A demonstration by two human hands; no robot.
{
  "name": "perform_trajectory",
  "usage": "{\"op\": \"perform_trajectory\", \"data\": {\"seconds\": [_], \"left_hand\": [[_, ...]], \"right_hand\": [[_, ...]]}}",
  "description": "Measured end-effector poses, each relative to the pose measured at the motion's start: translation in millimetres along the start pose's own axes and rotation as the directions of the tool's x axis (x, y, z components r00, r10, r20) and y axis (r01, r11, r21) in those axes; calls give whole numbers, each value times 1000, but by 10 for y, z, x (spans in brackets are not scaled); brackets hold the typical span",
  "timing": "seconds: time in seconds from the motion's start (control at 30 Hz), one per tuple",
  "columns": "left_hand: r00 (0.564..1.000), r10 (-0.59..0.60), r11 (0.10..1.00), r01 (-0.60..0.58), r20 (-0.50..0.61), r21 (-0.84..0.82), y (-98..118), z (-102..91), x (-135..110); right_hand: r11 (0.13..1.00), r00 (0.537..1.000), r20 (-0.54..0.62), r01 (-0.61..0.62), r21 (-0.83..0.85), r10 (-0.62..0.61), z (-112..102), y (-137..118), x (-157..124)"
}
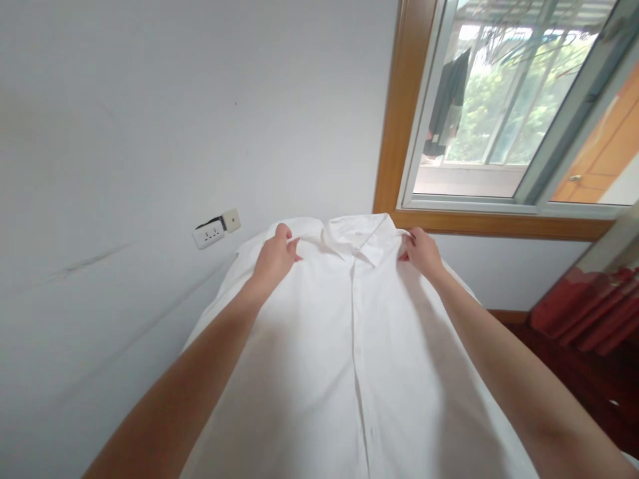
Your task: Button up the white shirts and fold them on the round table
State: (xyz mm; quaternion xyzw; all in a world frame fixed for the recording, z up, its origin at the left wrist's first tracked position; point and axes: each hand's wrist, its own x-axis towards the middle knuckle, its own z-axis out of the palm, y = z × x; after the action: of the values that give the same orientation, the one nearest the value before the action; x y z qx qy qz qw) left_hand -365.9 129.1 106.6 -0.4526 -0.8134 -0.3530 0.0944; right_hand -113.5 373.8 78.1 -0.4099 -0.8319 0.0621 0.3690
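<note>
A white buttoned shirt [349,359] hangs stretched out in front of me, collar [357,238] at the top and button placket running down the middle. My left hand [274,258] is closed, pinching the shirt's left shoulder beside the collar. My right hand [422,251] is closed on the right shoulder in the same way. Both forearms reach up from the bottom corners of the view.
A pale wall is behind the shirt, with a white socket plate [215,229] to the left. A wood-framed window [499,120] is at the upper right. Dark red furniture [589,332] stands at the lower right.
</note>
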Motion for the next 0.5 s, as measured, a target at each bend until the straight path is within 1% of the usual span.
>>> {"op": "perform_trajectory", "data": {"seconds": [0.07,0.1,0.13,0.2,0.27,0.33,0.43,0.5], "left_hand": [[994,33,999,-29,-104,42,92,-87,180],[988,47,997,-37,-144,66,120,-99,272],[982,61,995,-46,-176,90,132,-87,359],[973,102,989,-77,-205,125,107,9,504],[974,152,982,-131,-167,134,23,189,588],[977,204,972,-194,-70,133,-82,410,588],[961,267,941,-275,66,196,-170,696,420],[953,289,908,-303,93,289,-131,810,212]], "right_hand": [[989,998,-57,3,150,6,-29,-61,148],[979,997,-74,5,203,10,-27,-85,219],[973,996,-89,5,230,15,-16,-102,284],[977,993,-113,-5,215,30,34,-115,384],[984,994,-103,-26,177,44,131,-95,426],[983,999,-8,-44,179,46,277,-48,396],[983,983,184,-46,175,13,537,25,211],[995,962,272,-19,98,-8,670,34,13]]}}
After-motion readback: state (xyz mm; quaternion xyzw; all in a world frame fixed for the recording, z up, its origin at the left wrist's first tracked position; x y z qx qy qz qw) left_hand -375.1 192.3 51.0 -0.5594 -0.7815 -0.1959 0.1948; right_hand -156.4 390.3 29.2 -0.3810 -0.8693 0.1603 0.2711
